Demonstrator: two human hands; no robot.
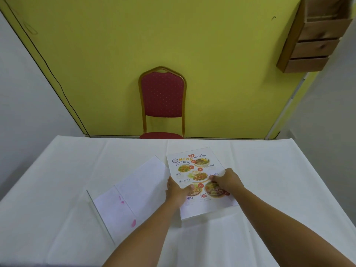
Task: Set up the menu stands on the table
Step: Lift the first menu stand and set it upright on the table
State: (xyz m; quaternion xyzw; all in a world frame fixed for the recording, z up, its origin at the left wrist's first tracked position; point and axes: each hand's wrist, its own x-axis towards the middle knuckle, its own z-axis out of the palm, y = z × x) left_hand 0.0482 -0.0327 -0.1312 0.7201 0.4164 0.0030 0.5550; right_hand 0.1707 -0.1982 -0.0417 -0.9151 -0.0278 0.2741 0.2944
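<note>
A clear acrylic menu stand (pixel 204 212) with a colourful food menu sheet (pixel 192 166) in it lies on the white tablecloth in the middle of the table. My left hand (pixel 176 191) grips its left edge, thumb on the printed face. My right hand (pixel 226 181) grips its right edge. To the left lies a second clear stand (pixel 123 197), flat on the cloth, holding a sheet that shows its pale back with pink marks. Neither hand touches that one.
The table (pixel 279 180) is covered in a white cloth with creases. A red padded chair (pixel 162 97) with a gold frame stands at the far side against a yellow wall. A cardboard shelf unit (pixel 312 45) hangs at the upper right.
</note>
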